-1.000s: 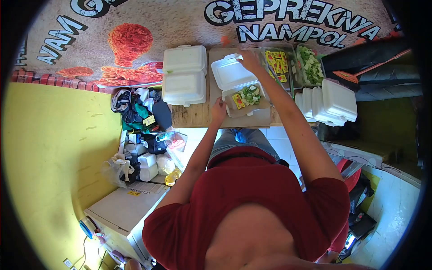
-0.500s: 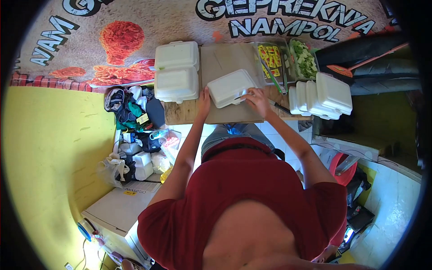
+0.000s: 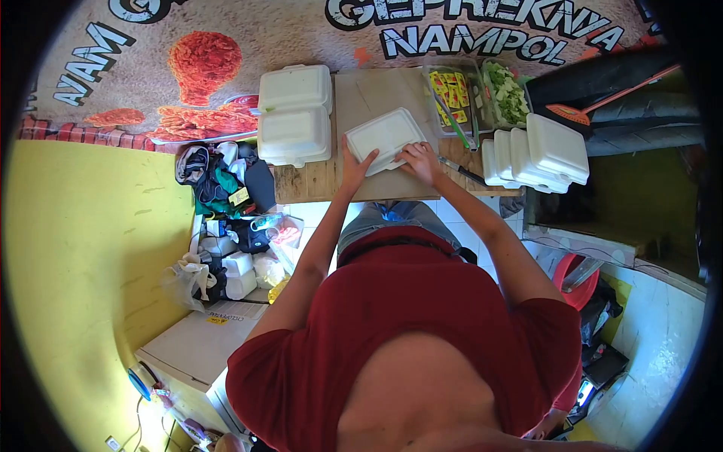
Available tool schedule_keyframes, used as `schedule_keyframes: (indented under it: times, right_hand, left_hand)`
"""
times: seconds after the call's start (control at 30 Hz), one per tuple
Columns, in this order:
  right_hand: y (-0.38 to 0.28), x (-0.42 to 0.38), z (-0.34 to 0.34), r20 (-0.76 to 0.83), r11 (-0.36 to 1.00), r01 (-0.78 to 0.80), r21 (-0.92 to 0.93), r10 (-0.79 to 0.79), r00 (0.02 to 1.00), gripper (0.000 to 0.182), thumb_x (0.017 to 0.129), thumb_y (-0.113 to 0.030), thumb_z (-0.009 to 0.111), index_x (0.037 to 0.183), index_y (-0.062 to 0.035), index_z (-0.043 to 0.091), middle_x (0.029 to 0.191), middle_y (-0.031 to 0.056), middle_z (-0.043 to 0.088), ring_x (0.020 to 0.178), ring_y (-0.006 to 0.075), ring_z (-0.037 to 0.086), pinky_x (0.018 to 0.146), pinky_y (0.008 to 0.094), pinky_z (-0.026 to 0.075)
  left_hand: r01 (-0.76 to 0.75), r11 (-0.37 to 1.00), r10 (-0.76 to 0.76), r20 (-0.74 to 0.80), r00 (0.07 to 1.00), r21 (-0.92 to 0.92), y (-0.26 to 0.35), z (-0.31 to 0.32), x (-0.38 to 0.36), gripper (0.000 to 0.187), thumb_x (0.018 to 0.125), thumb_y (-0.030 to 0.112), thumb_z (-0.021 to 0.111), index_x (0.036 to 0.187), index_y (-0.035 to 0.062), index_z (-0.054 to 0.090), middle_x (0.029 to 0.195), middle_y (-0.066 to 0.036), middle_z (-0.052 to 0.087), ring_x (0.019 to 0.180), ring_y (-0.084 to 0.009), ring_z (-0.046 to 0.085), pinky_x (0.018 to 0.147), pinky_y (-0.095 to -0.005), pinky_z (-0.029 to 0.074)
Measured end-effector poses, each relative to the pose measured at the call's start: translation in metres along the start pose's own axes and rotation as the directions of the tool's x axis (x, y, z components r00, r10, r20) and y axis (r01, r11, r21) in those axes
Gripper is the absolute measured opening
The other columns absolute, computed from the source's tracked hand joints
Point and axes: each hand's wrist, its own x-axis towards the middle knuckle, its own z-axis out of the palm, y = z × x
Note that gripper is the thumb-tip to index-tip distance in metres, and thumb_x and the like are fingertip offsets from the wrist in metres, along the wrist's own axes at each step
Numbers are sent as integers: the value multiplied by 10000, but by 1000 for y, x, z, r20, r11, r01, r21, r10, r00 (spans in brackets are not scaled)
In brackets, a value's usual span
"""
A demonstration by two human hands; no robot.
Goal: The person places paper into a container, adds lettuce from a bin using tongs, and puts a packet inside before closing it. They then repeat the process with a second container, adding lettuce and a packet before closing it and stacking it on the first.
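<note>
A closed white foam takeaway box (image 3: 385,135) sits at an angle on the brown cardboard sheet (image 3: 369,94) in front of me. My left hand (image 3: 357,163) grips its left side, with the thumb over the front edge. At the front right edge, the bent fingers of my right hand (image 3: 420,161) press against the lid's rim; the contact under the fingertips is partly hidden. Just right of that hand lies a knife (image 3: 468,174) with a black handle.
Two stacks of foam boxes (image 3: 294,135) stand left. Standing foam lids or boxes (image 3: 556,149) lean together at right. Behind are a tub of yellow sachets (image 3: 452,94) with green-handled tongs (image 3: 461,128) and a tub of cut greens (image 3: 506,94). An orange strainer (image 3: 568,114) lies far right.
My left hand has come inward, its thumb now over the box's front edge. My right hand has shifted slightly left along the rim. The view has tilted a little.
</note>
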Motion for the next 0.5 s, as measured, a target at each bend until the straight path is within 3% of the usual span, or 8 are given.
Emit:
schedule_keyframes:
  times: [0.17,0.5]
  right_hand:
    - [5,10,0,-82,1000,7,-6,-8,997,256,592,-156,693,828,-189,598,870,-7,523,904,182,505,811,372,352]
    - [11,-11,35,-146,984,-176,-19,172,974,257,608,-144,682,847,-148,588,953,18,540,945,209,507,832,389,360]
  left_hand:
    - [80,997,-80,-18,997,-13,5,-1,0,990,742,309,718,1372,-54,45,1333,-232,279,1215,-279,348,1005,-330,299]
    - [36,997,-30,-80,996,66,-29,17,3,985,751,329,705,1375,-48,43,1394,-266,195,1276,-327,280,1041,-346,252]
